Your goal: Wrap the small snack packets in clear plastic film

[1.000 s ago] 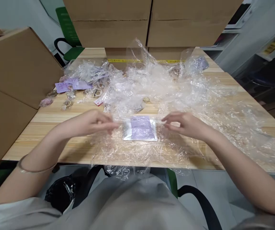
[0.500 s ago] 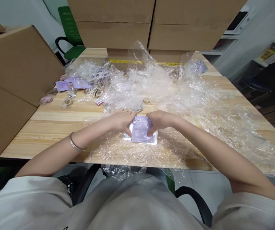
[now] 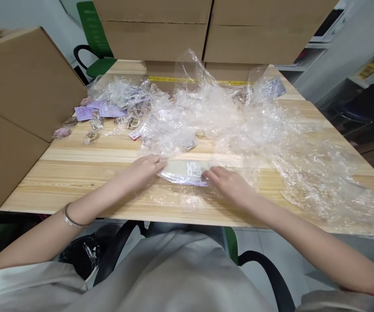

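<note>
A flat packet (image 3: 176, 169), pale on its upturned face with a purple lower edge, lies in clear plastic film near the table's front. It bears a white printed label (image 3: 193, 168). At the packet's left end, my left hand (image 3: 146, 169) is closed, its fingers pinching the wrapped corner. My right hand (image 3: 225, 183) has its fingers curled over the right end, partly covering it. Loose clear film (image 3: 190, 197) trails below the packet towards me. How many layers surround it I cannot tell.
Crumpled plastic film (image 3: 203, 108) spreads across the back and right of the wooden table (image 3: 76, 169). Purple packets (image 3: 109, 109) and small bagged items (image 3: 91, 138) lie at the back left. Cardboard boxes (image 3: 14, 82) stand left and behind (image 3: 154, 39). A bin (image 3: 83, 255) sits below.
The packet has turned over: its purple face was up, now the pale labelled side shows. My hands have moved apart to its ends, and the film in front has drawn up around it.
</note>
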Action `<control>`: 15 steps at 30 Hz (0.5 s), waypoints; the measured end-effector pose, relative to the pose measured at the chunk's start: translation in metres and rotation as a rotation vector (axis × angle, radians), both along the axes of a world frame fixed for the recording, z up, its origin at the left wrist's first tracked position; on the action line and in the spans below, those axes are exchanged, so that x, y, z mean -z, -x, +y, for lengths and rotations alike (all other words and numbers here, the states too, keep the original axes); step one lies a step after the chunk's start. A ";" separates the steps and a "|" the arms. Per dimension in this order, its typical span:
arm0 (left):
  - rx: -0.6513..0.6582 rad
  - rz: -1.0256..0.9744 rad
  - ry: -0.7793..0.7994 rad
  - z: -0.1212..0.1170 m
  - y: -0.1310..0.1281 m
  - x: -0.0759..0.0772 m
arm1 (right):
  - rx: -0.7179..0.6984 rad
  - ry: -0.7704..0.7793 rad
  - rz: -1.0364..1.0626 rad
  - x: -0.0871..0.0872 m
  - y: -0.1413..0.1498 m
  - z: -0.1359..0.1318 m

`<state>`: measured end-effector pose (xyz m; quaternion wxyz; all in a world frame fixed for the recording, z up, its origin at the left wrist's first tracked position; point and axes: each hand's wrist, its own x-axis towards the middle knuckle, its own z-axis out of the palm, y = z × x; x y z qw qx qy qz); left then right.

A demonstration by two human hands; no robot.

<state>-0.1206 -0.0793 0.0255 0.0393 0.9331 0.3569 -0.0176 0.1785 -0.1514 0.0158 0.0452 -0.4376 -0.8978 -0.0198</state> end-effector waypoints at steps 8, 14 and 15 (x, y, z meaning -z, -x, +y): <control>-0.041 0.165 -0.119 -0.042 0.017 0.026 | -0.102 0.027 -0.077 0.031 -0.051 -0.025; -0.098 0.020 0.129 -0.044 0.048 0.000 | 0.004 0.293 0.154 -0.006 -0.071 -0.028; -0.125 -0.056 0.202 -0.041 0.049 -0.006 | 0.023 0.280 0.183 -0.014 -0.067 -0.026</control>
